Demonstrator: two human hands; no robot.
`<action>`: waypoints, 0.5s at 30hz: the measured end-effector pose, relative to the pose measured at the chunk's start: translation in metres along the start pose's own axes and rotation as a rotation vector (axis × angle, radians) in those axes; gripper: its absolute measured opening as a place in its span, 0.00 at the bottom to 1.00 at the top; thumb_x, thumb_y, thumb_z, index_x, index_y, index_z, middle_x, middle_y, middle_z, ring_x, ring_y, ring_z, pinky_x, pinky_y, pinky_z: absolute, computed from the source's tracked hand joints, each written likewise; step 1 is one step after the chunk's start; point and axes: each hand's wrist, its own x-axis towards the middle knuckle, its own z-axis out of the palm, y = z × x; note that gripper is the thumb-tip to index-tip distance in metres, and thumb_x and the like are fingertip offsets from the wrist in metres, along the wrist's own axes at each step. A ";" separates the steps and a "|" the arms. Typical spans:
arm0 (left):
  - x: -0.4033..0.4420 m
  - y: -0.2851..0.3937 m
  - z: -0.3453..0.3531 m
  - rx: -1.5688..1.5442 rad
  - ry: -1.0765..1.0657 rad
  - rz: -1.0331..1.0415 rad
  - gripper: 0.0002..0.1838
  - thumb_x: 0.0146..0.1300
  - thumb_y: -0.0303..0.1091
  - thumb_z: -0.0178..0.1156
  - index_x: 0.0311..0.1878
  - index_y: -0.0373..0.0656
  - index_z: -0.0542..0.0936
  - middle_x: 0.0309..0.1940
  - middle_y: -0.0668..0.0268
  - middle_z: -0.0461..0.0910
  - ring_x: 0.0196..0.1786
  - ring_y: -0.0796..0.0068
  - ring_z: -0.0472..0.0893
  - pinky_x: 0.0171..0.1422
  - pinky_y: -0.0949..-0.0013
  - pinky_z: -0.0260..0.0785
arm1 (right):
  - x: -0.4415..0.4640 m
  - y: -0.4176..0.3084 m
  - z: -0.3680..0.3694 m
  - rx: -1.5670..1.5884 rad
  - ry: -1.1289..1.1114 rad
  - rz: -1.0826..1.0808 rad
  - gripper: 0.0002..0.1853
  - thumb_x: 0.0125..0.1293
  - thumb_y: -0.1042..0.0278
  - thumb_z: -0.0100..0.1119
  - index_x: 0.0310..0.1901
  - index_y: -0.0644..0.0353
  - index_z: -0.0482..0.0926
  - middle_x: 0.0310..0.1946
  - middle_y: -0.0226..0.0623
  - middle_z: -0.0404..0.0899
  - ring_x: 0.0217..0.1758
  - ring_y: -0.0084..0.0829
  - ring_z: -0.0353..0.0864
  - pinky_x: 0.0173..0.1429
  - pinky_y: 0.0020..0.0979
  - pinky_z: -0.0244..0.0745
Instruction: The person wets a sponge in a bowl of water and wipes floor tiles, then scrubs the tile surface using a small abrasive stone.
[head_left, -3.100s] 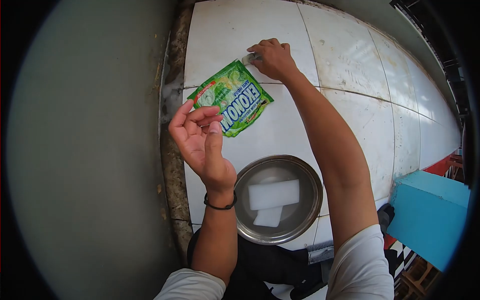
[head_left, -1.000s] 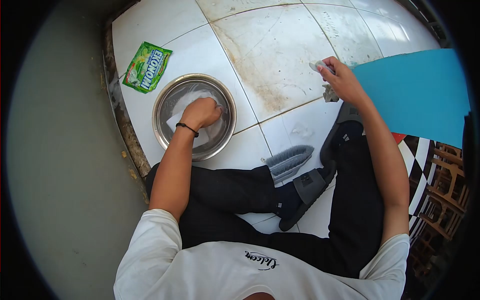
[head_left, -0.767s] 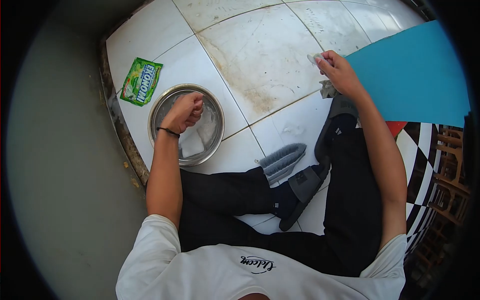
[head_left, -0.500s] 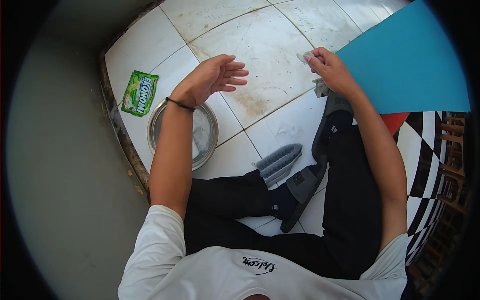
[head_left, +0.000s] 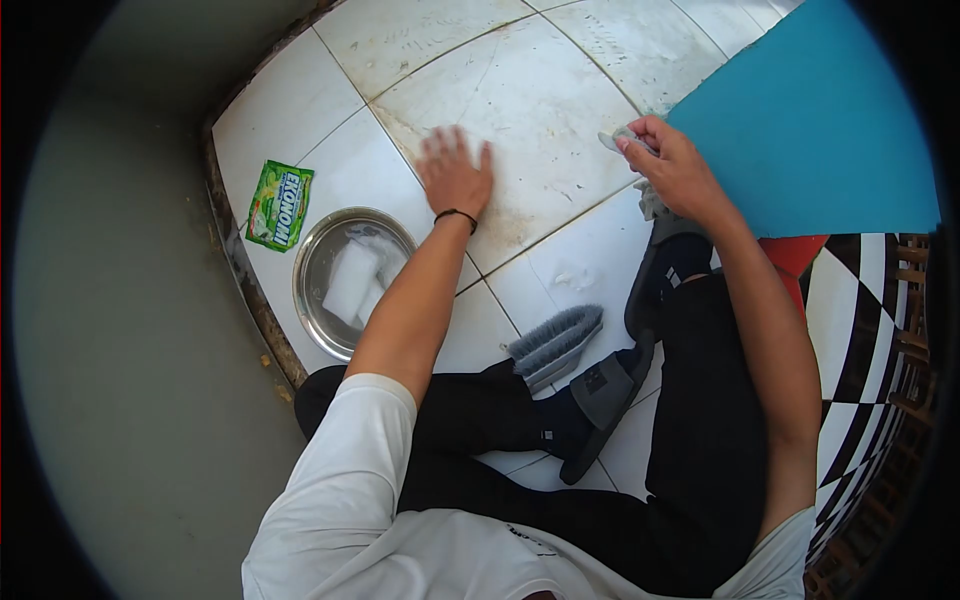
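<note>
The small pale thing (head_left: 622, 140) is in the right hand (head_left: 680, 170), up above the floor or just by it; I cannot tell which. The thumb and fingers pinch it, and one end pokes out past them. What it is made of is too hard to see. Just below that hand is a crumpled gray thing (head_left: 651, 202), near the toe of a dark sandal (head_left: 643, 275).

The left hand (head_left: 458, 178) holds nothing. Its fingers are open and spread wide over the big tile (head_left: 550, 110), which has brown dirty marks. The hand is blurry, so I cannot tell if it touches the tile.

Near the left arm is a round metal pan (head_left: 301, 290). White blocks (head_left: 351, 281) lie in it, one on top of the other, with the arm close by. A green packet (head_left: 281, 206) lies flat on the floor just beside the pan, on its far left side. A gray brush (head_left: 556, 340) lies with its bristles up, near the other sandal (head_left: 602, 387). A big blue box (head_left: 810, 130) is by the right hand, with a bit of red (head_left: 790, 255) under its edge.
</note>
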 end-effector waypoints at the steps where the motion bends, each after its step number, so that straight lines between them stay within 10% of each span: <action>1: 0.021 -0.005 -0.004 -0.024 0.105 -0.109 0.40 0.75 0.60 0.40 0.80 0.42 0.53 0.82 0.55 0.48 0.84 0.55 0.45 0.85 0.51 0.35 | 0.002 -0.003 -0.004 -0.009 0.015 0.000 0.21 0.72 0.51 0.58 0.50 0.66 0.78 0.31 0.37 0.81 0.36 0.27 0.79 0.44 0.32 0.75; 4: 0.040 -0.017 -0.011 -0.100 0.384 -0.455 0.45 0.72 0.58 0.47 0.78 0.30 0.51 0.81 0.48 0.47 0.84 0.53 0.44 0.85 0.50 0.34 | 0.006 -0.006 -0.002 0.024 -0.042 0.008 0.21 0.72 0.52 0.58 0.50 0.66 0.77 0.30 0.38 0.81 0.32 0.27 0.79 0.40 0.32 0.75; 8: 0.034 0.037 0.021 -0.222 0.086 0.147 0.42 0.73 0.55 0.46 0.78 0.32 0.52 0.80 0.47 0.49 0.82 0.50 0.48 0.85 0.51 0.38 | 0.009 0.012 0.010 -0.002 0.017 -0.126 0.21 0.72 0.53 0.59 0.50 0.67 0.77 0.30 0.40 0.80 0.26 0.27 0.78 0.34 0.33 0.75; 11: 0.038 0.061 0.008 -0.005 -0.299 0.718 0.35 0.75 0.62 0.37 0.80 0.59 0.57 0.81 0.60 0.53 0.83 0.62 0.51 0.85 0.57 0.40 | -0.003 0.006 0.008 0.061 -0.026 -0.004 0.21 0.72 0.54 0.60 0.50 0.67 0.76 0.31 0.43 0.81 0.26 0.29 0.79 0.35 0.35 0.76; 13: 0.069 0.041 0.025 -0.020 -0.192 0.630 0.33 0.75 0.65 0.33 0.79 0.68 0.58 0.81 0.63 0.52 0.83 0.64 0.51 0.85 0.57 0.39 | -0.005 0.013 0.009 0.114 -0.052 0.062 0.21 0.72 0.55 0.60 0.50 0.68 0.75 0.32 0.46 0.82 0.29 0.30 0.80 0.38 0.36 0.76; 15: 0.111 -0.025 0.032 0.072 -0.011 0.125 0.36 0.76 0.64 0.31 0.80 0.58 0.56 0.82 0.66 0.49 0.84 0.64 0.47 0.85 0.53 0.38 | -0.007 0.019 0.012 0.048 -0.045 -0.011 0.20 0.71 0.55 0.61 0.51 0.68 0.76 0.35 0.50 0.83 0.34 0.34 0.81 0.42 0.37 0.76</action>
